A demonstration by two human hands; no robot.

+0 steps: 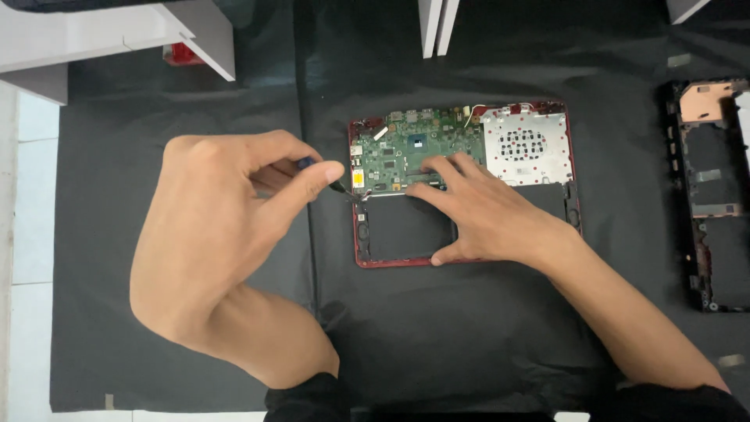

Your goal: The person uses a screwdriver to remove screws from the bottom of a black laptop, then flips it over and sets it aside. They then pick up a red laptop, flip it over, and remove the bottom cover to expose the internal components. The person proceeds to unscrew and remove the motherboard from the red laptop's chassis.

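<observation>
Black cloth covers the work surface under you, with white tiled floor showing past its left edge and pale grey furniture legs along the top.

From your head camera, the opened red laptop base lies near the middle of the cloth, bottom cover off. Its green circuit board sits in the upper left part, a silver perforated metal plate fills the upper right, and a dark empty bay takes up the lower half.

Your left hand hangs just left of the base, thumb and fingers pinched together on a small tool with a blue handle; its dark tip points at the base's left edge, though whether it touches there is too small to tell. Your right hand lies flat on the base, fingers spread, fingertips on the lower edge of the board and thumb at the front rim.

A separate dark cover panel lies well apart at the right.
</observation>
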